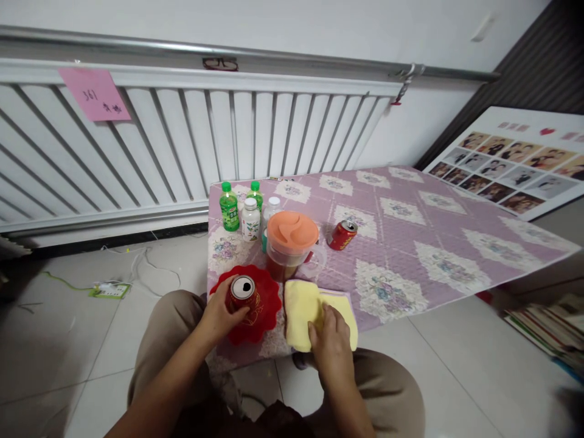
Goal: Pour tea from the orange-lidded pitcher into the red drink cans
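Note:
My left hand (222, 310) is wrapped round an opened drink can (243, 287), its top with the dark mouth hole facing up. The can is upright over a red scalloped plate (269, 304); whether it touches the plate is hidden. On a folded yellow cloth (298, 310) at the table's front edge, my right hand (332, 334) has its thumb and fingers curled into the fabric. Just behind the cloth stands a clear pitcher (283, 263) with an orange lid, holding a brown liquid. A second red can (343, 235), also opened, leans to the right of the pitcher.
Green-capped bottles (229, 208) and white-capped bottles (250, 220) cluster behind the plate. A purple floral cloth covers the table (374, 243). Behind it runs a white radiator (182, 134). A photo board (511, 164) leans at the right, and a power strip (109, 290) lies on the floor.

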Action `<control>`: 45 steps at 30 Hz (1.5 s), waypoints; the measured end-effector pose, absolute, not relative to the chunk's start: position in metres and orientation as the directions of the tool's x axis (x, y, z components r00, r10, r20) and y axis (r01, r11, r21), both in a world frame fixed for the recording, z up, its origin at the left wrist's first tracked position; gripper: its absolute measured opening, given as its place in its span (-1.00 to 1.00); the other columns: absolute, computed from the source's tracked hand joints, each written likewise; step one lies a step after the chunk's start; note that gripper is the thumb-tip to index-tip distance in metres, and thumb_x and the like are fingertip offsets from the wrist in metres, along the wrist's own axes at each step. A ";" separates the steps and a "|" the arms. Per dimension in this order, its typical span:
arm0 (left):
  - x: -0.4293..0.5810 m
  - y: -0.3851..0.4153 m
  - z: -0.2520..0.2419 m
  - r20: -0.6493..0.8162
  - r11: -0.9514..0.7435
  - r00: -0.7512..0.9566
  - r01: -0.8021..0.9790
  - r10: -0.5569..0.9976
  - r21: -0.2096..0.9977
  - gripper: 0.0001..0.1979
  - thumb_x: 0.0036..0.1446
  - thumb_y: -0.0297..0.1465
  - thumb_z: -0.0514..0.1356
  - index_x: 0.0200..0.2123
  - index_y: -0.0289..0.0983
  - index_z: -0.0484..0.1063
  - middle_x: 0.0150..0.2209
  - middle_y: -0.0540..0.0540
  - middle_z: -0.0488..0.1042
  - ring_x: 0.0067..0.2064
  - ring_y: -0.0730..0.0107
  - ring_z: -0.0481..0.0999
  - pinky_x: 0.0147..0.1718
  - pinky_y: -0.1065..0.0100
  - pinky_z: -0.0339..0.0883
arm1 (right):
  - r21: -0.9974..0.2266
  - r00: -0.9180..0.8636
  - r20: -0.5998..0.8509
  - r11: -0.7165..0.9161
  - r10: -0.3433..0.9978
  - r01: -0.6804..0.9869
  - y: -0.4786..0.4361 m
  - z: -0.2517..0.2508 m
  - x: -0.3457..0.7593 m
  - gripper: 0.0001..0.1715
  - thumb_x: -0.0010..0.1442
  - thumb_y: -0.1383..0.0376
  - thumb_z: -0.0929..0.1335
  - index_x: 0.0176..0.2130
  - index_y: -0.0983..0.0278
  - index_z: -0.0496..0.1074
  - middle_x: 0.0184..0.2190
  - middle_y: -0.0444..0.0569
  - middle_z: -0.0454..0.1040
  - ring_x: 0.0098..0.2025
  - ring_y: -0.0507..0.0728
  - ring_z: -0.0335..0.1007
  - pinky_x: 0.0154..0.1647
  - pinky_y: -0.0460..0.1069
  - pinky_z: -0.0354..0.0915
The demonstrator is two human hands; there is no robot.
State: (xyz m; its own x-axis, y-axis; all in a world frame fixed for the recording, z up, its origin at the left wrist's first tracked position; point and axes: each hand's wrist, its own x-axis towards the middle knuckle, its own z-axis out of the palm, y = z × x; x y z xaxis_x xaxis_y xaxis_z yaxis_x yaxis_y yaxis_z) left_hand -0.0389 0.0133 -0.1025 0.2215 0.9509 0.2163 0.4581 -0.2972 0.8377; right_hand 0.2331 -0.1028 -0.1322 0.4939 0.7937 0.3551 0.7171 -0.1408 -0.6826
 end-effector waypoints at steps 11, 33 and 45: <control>-0.040 0.014 -0.106 0.247 -0.329 0.232 0.454 0.941 0.828 -0.26 -0.07 -0.39 0.36 0.22 -0.25 0.26 0.21 -0.27 0.47 0.25 -0.06 0.46 0.29 -0.09 0.28 | -0.283 0.222 0.317 -0.131 0.922 0.950 -0.117 -0.117 0.181 -0.41 0.21 0.16 0.43 0.20 0.22 0.41 0.00 0.20 0.47 -0.01 0.37 0.42 -0.11 0.21 0.42; -0.040 0.015 -0.106 0.233 -0.320 0.234 0.472 0.944 0.821 -0.25 -0.06 -0.36 0.37 0.22 -0.28 0.26 0.19 -0.29 0.48 0.23 -0.09 0.48 0.28 -0.13 0.27 | -0.865 0.688 -0.453 -0.092 0.568 -0.493 -0.155 -0.117 0.239 -0.38 -0.06 -0.04 0.50 -0.07 0.16 0.39 -0.24 -0.07 0.60 -0.21 0.23 0.54 -0.29 0.08 0.46; -0.038 0.013 -0.104 0.237 -0.310 0.214 0.437 0.948 0.844 -0.25 -0.08 -0.41 0.38 0.22 -0.22 0.28 0.20 -0.23 0.49 0.24 -0.04 0.47 0.30 -0.09 0.28 | -0.783 0.623 -0.522 -0.038 0.582 -0.621 -0.160 -0.104 0.249 -0.47 -0.17 0.07 0.61 -0.22 0.18 0.49 -0.24 -0.07 0.62 -0.19 0.18 0.56 -0.25 0.04 0.54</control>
State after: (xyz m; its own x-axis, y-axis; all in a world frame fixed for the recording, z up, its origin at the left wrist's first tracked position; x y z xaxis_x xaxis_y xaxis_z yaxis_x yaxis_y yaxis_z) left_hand -0.0384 0.0131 -0.1042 0.2139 0.9476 0.2373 0.4375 -0.3101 0.8441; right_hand 0.2490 -0.1596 -0.1040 0.6231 0.5821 -0.5224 -0.6211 -0.0377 -0.7828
